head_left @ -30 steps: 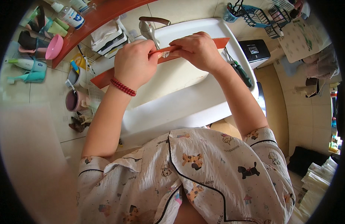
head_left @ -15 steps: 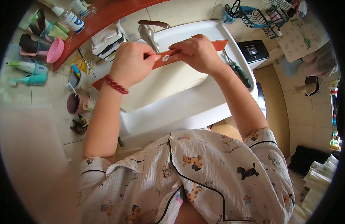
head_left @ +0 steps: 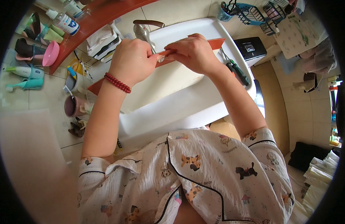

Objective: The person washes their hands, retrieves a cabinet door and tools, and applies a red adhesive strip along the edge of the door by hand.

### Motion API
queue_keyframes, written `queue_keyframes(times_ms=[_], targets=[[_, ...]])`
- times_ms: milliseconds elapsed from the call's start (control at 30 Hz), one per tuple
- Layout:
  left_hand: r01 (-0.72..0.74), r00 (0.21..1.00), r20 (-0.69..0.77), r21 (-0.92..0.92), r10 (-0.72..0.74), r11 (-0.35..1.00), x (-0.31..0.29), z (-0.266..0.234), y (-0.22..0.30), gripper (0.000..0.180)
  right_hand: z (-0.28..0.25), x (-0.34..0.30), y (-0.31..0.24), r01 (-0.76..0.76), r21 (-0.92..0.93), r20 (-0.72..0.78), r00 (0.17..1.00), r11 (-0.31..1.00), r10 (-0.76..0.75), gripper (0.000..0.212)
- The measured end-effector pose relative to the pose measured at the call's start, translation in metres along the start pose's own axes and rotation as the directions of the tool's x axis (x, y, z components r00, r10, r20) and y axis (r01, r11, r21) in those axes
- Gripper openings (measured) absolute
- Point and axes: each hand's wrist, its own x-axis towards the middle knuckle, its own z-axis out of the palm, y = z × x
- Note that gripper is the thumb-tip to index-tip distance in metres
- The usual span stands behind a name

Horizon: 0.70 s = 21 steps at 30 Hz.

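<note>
panel (head_left: 165, 86) across sink (head_left: 161, 118), faucet (head_left: 142, 33) behind

Under the left hand (head_left: 131, 61) and right hand (head_left: 193, 54), the panel (head_left: 168, 80) shows smooth, matt cream, its red-brown edge (head_left: 217, 43) wood or laminate, hard to tell. Below them gleams the sink (head_left: 161, 116), glossy, ceramic-looking. Beyond the left, shiny metal on the tap (head_left: 142, 33); at that wrist, polished beads (head_left: 117, 83). Right of the right, a slick plastic tool handle (head_left: 240, 74).

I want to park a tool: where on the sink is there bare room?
The white sink looks bare in two places: the back strip right of the tap, beyond the right hand, and the front strip between the cream panel and the patterned shirt, though that may slope. Its right rim is crowded with dark-handled tools.
</note>
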Motion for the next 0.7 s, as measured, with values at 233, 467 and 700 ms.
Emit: queue_keyframes(times_ms=[233, 467, 700], targets=[[-0.067, 0.996, -0.066, -0.007, 0.067, 0.998, -0.002, -0.001, -0.01, 0.021, -0.003, 0.002, 0.002, -0.058, -0.025, 0.048, 0.997, 0.998, 0.059, 0.019], [-0.13, 0.982, -0.138, 0.011, 0.131, 0.991, -0.009, 0.009, -0.01, 0.017, 0.005, 0.0, 0.004, -0.002, -0.019, -0.015, 1.0, 1.0, 0.001, 0.017], [-0.087, 0.989, -0.13, -0.14, 0.069, 0.986, -0.014, 0.009, -0.015, 0.019, 0.001, -0.002, 0.0, 0.021, 0.001, -0.044, 0.999, 1.0, -0.021, 0.016]])
